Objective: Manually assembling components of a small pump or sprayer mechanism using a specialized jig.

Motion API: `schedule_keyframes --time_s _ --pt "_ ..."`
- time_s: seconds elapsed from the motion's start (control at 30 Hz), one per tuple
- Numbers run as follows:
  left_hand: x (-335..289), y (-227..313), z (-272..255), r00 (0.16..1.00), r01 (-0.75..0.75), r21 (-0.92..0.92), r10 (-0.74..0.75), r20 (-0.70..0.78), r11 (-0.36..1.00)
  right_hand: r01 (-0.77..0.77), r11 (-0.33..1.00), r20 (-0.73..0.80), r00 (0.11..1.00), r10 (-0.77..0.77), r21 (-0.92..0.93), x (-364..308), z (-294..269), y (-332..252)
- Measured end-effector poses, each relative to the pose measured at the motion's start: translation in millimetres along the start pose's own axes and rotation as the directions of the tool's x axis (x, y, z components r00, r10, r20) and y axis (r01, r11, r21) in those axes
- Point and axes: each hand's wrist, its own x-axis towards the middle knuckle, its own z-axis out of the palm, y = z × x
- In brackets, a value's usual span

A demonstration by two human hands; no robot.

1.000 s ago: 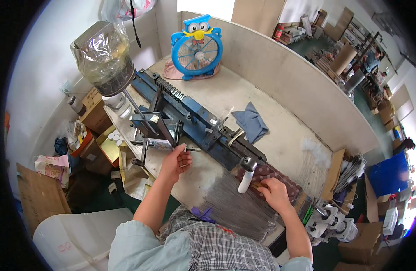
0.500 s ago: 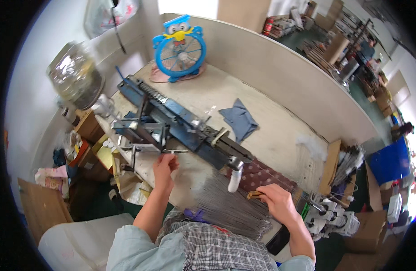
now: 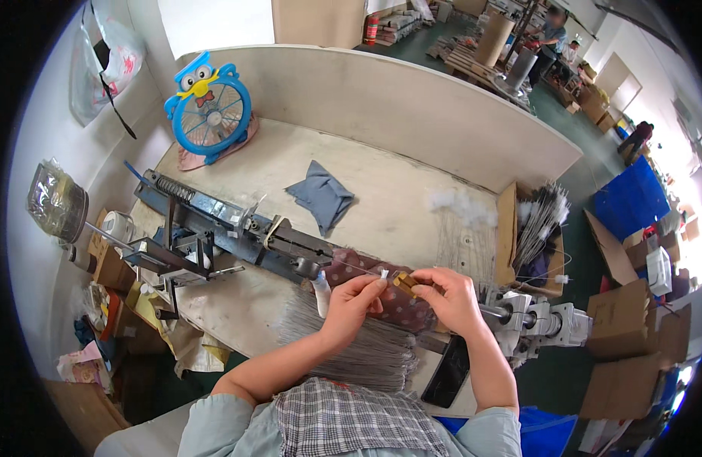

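Fingers (image 3: 425, 280) of the right hand (image 3: 454, 297) closed on a small brass-coloured block (image 3: 403, 282), right of centre, a little below the frame's middle. Left hand (image 3: 352, 301) just beside it, thumb and forefinger pinched on what looks like a white bit (image 3: 384, 273), mostly covered. Cannot tell whether bit and block touch.

Risk 1, my judgement: both pieces sit at the fingertips only. A slack pinch, or 1 hand bumping the other, could drop either onto the spotted cloth (image 3: 412, 313) beneath.

Risk 2: loose grey wires (image 3: 378, 356) spread across lower centre, near the left forearm. A dragged wrist or sleeve could snag or scatter them.

Risk 3: white-wrapped handle (image 3: 321, 295) close to the left hand's left side, at the end of the blue machine (image 3: 240, 242), left of centre. A careless swing leftward could knock it.

Risk 4: phone (image 3: 447, 373) lying at lower right of centre, beside the right forearm. An elbow sweep could shove it off the bench.
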Motion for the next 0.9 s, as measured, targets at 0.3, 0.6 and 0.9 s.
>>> schedule_keyframes --time_s 0.3,0.6,0.9 --pt "5.6 0.1 9.4 0.998 0.055 0.026 -0.055 0.015 0.998 -0.183 0.893 0.117 0.982 0.147 0.411 -5.6 0.6 16.8" --pt "-6.4 21.6 -15.5 0.979 -0.008 -0.147 -0.022 -0.202 0.989 0.338 0.865 -0.111 0.909 -0.403 -0.372 43.0 36.6 -18.1" --pt "-7.4 24.6 -21.3 0.982 0.060 -0.176 -0.090 -0.167 0.982 0.254 0.951 0.011 0.967 -0.256 -0.174 47.9 47.5 -27.5"
